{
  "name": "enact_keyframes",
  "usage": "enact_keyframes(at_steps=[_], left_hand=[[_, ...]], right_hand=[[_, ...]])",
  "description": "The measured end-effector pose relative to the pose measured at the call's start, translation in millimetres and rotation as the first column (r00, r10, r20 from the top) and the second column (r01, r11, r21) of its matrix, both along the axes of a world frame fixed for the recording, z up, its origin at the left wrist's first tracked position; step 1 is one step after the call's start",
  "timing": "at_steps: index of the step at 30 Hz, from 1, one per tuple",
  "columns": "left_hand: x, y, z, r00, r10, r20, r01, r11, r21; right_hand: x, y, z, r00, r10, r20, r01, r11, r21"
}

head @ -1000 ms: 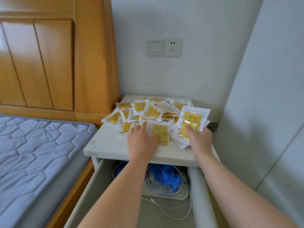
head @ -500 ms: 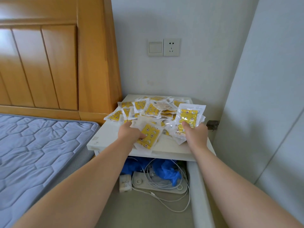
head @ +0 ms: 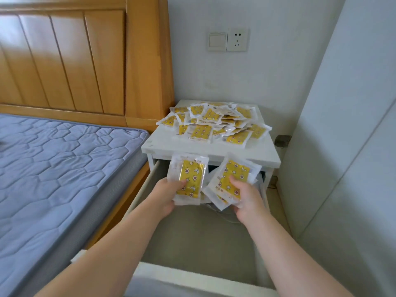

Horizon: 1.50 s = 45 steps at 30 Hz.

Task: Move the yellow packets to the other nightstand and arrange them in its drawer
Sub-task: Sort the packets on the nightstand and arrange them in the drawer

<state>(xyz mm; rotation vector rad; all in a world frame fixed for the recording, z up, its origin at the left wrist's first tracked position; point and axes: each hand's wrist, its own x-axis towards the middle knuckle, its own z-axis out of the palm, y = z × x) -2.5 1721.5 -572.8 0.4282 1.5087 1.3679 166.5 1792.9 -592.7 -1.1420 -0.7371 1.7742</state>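
Gathering step: the left hand (head: 169, 196) grips a small stack of yellow packets (head: 190, 179), thumb on top. The right hand (head: 246, 198) clutches a fanned bunch (head: 232, 179), perhaps several deep. Both are above the open drawer (head: 192, 243). A heap (head: 214, 123) remains on this nightstand (head: 171, 144). Next comes carrying both handfuls to the other nightstand, keeping a firm pinch.

Only the person's arms and hands show. The left forearm (head: 111, 249) and the right forearm (head: 285, 249) are bare along all of their visible length, from the lower edge of the view up to the wrists. Both are slim and smooth and narrow toward the wrist. The left hand (head: 165, 198) and the right hand (head: 246, 200) are bare too. Any clothing above the elbows lies outside the view.
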Motion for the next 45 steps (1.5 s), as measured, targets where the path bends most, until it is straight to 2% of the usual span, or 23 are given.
enact_keyframes(at_steps=[3,6,9,13,15,17,20,22,23,24,27,28,29,30,31,33,34,35,36,37,40,41,45], left_hand=[[-12,-26,-23,0.997,0.061,-0.043,-0.067,0.986,-0.15],[-30,-35,-25,0.99,0.136,0.039,-0.125,0.97,-0.206],[-45,-35,-19,0.986,0.136,0.099,-0.115,0.973,-0.2],[-58,-30,-20,0.998,0.06,-0.016,-0.063,0.965,-0.256],[-61,-25,-26,0.974,-0.027,-0.226,-0.039,0.959,-0.28],[-61,-22,-32,0.902,-0.069,-0.427,-0.056,0.96,-0.273],[-63,-20,-37,0.874,-0.071,-0.482,-0.056,0.968,-0.244],[-64,-19,-36,0.872,-0.059,-0.485,-0.059,0.973,-0.224],[-65,-19,-36,0.871,-0.053,-0.488,-0.06,0.975,-0.215],[-65,-19,-36,0.872,-0.048,-0.488,-0.063,0.976,-0.209],[-62,-20,-35,0.869,-0.069,-0.491,-0.043,0.976,-0.213],[-61,-20,-35,0.868,-0.079,-0.49,-0.033,0.976,-0.216],[-60,-20,-34,0.866,-0.095,-0.491,-0.019,0.975,-0.222],[-59,-20,-33,0.86,-0.118,-0.496,-0.001,0.973,-0.233],[-57,-22,-32,0.848,-0.151,-0.507,0.021,0.967,-0.254],[-54,-24,-31,0.81,-0.253,-0.529,0.097,0.948,-0.304],[-52,-24,-31,0.79,-0.314,-0.527,0.153,0.933,-0.325],[-49,-25,-31,0.773,-0.368,-0.517,0.21,0.917,-0.339],[-45,-26,-30,0.756,-0.414,-0.507,0.259,0.9,-0.349],[-42,-26,-29,0.734,-0.456,-0.503,0.301,0.883,-0.36],[-35,-26,-27,0.664,-0.544,-0.513,0.386,0.837,-0.388],[-35,-27,-28,0.644,-0.559,-0.522,0.397,0.828,-0.397],[-33,-26,-29,0.579,-0.599,-0.553,0.446,0.801,-0.4]], right_hand=[[2,-13,-24,0.985,0.149,0.087,-0.139,0.984,-0.111],[1,-12,-41,0.939,0.231,0.254,-0.198,0.969,-0.148],[-8,-13,-61,0.793,0.428,0.433,-0.337,0.901,-0.273],[-31,-16,-84,0.505,0.667,0.548,-0.488,0.744,-0.456],[-48,-19,-91,0.42,0.71,0.565,-0.529,0.698,-0.483],[-62,-26,-99,0.406,0.719,0.564,-0.546,0.686,-0.481],[-77,-37,-113,0.44,0.763,0.474,-0.599,0.642,-0.478],[-84,-44,-119,0.447,0.825,0.346,-0.671,0.565,-0.48],[-86,-48,-120,0.405,0.864,0.301,-0.72,0.504,-0.478],[-87,-51,-119,0.318,0.901,0.295,-0.771,0.427,-0.473],[-81,-47,-108,-0.021,0.893,0.45,-0.846,0.224,-0.484],[-76,-41,-102,-0.109,0.845,0.523,-0.845,0.199,-0.497],[-71,-32,-96,-0.15,0.793,0.59,-0.838,0.215,-0.502],[-65,-22,-91,-0.109,0.753,0.65,-0.83,0.291,-0.475],[-59,-11,-87,0.028,0.726,0.687,-0.816,0.414,-0.404],[-48,9,-83,0.463,0.602,0.65,-0.7,0.698,-0.148],[-44,15,-77,0.634,0.524,0.568,-0.62,0.784,-0.031],[-42,20,-72,0.74,0.485,0.466,-0.567,0.822,0.046],[-41,23,-67,0.789,0.491,0.37,-0.555,0.827,0.085],[-41,23,-64,0.785,0.527,0.326,-0.583,0.806,0.1],[-41,14,-53,0.667,0.644,0.375,-0.724,0.679,0.12],[-41,11,-50,0.647,0.65,0.398,-0.739,0.663,0.118],[-43,10,-48,0.677,0.537,0.504,-0.677,0.723,0.138]])
